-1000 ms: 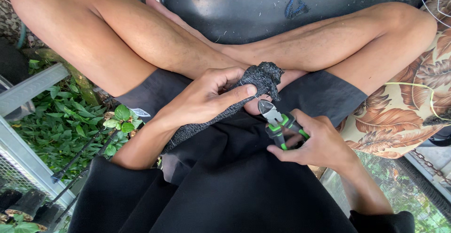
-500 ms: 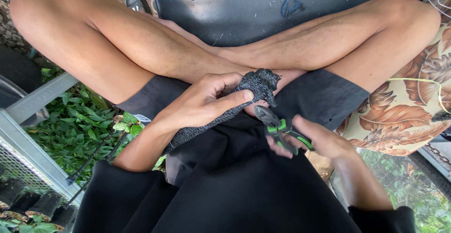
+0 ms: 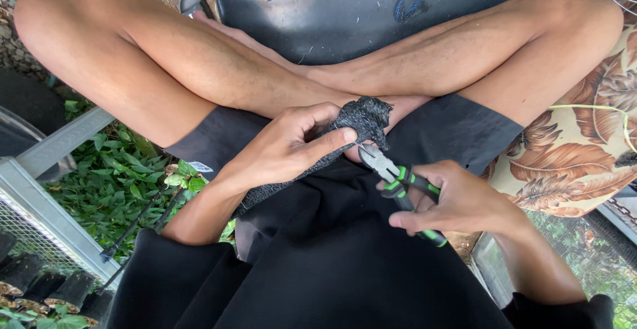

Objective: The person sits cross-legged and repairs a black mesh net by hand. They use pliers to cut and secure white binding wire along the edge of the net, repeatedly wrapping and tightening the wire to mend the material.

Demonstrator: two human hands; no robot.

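There is one view only — a camera worn on the person's head, looking almost straight down into the person's own lap. It faces forward and downward along the body, so the black-clothed torso fills the bottom edge and the crossed legs (image 3: 219, 70) span the upper half, knees out toward both top corners. The camera sits close: the two hands meet near the middle of the picture, large and sharp. At the far left the view drops past the seat to green plants (image 3: 113, 176) and a metal frame (image 3: 53, 196) below — at the right, to a leaf-patterned cushion (image 3: 570, 150).
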